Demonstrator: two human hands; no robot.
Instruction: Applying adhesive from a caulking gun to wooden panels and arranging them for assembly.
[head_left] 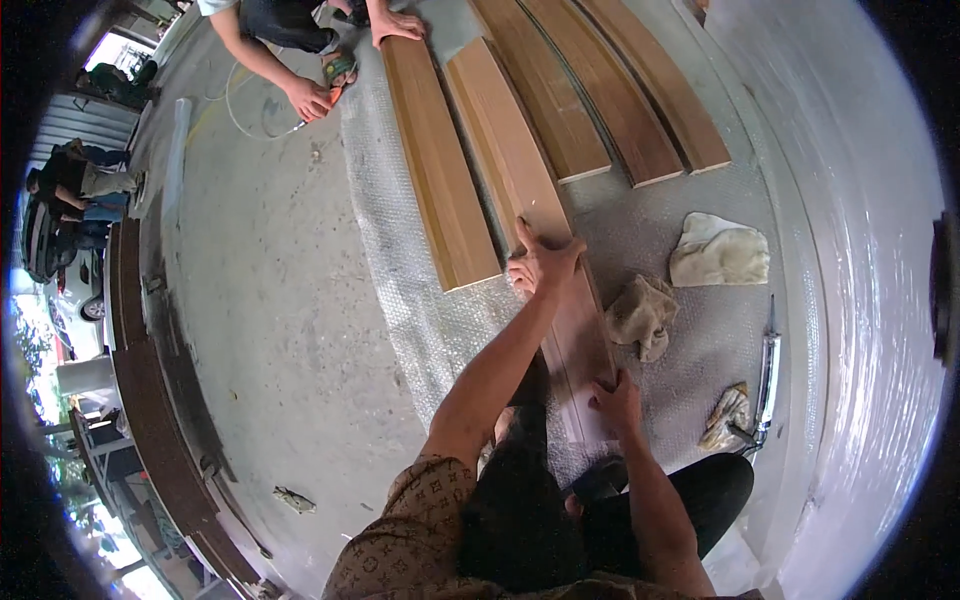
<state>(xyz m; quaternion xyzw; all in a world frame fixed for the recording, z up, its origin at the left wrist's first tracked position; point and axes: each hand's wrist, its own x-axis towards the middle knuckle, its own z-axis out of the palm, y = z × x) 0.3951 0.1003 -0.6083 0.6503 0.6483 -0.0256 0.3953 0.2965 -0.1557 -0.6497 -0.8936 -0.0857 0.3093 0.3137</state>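
Observation:
A long wooden plank (510, 150) runs from near my knees toward the far side. My left hand (543, 262) lies across its middle, thumb on top and fingers curled over the left edge. Near its close end my right hand (615, 403) grips the right edge, thumb on the face; the fingers beneath are partly hidden. Another plank (440, 180) lies just left of it, with a co-worker's hand (398, 26) on the far end. Several more planks (580, 80) rest at the far right. Bubble wrap (385, 260) is spread under them.
Right of my plank are two cloths (720, 252) (641, 315), a sealant gun (768, 385) and a stained rag (727, 415). A wrapped stack (860, 300) borders the right side. The co-worker's other hand (308, 100) holds an orange-tipped tool on a thin hose. Dark boards (150, 400) lie far left.

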